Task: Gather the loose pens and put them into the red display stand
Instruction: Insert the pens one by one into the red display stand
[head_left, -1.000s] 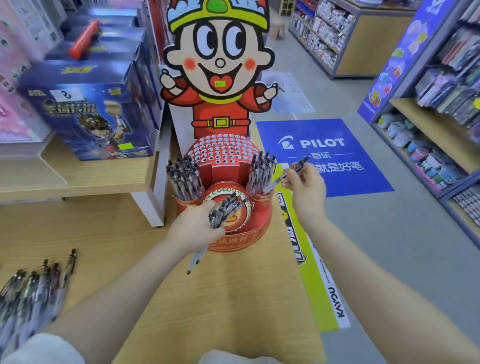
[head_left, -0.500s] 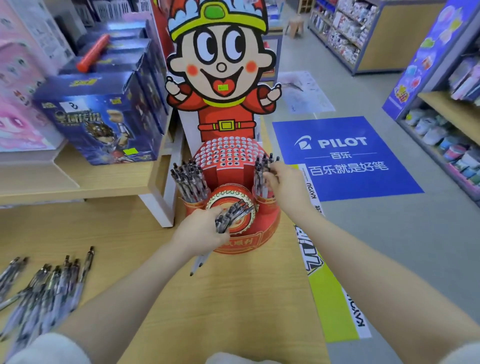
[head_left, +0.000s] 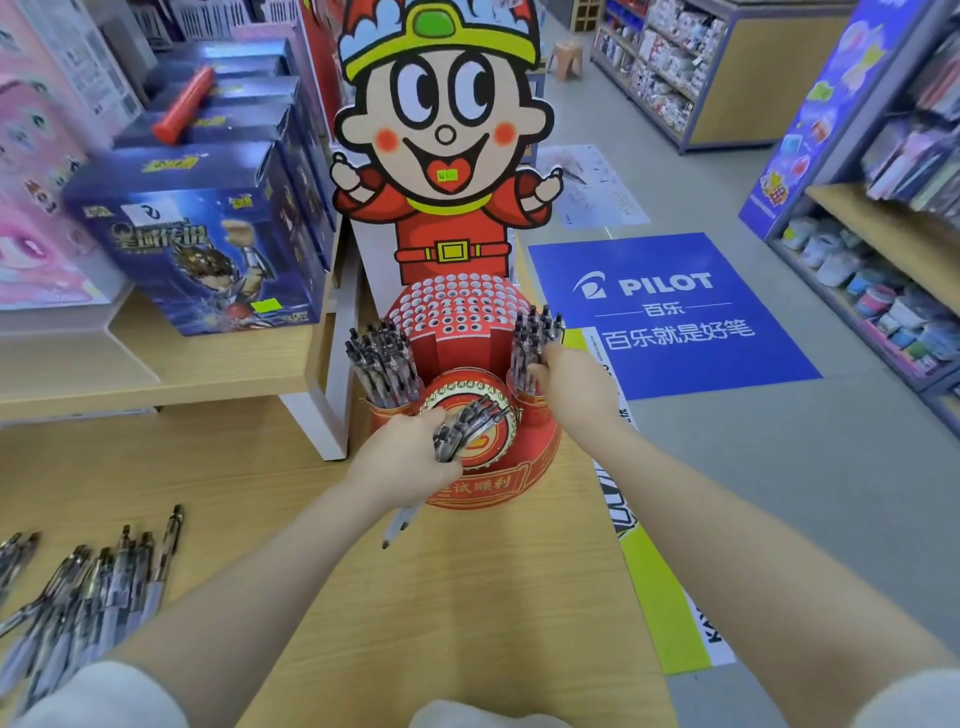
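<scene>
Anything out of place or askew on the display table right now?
Yes. A loose heap of pens lies scattered flat at the table's left edge rather than in the red display stand. An orange-red tube also lies aslant atop the blue boxes.

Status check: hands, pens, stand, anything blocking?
Left hand grips a pen bundle before the red display stand. Right hand at the right cup's pens. Loose pens wait on the table. Nothing blocking.
</scene>
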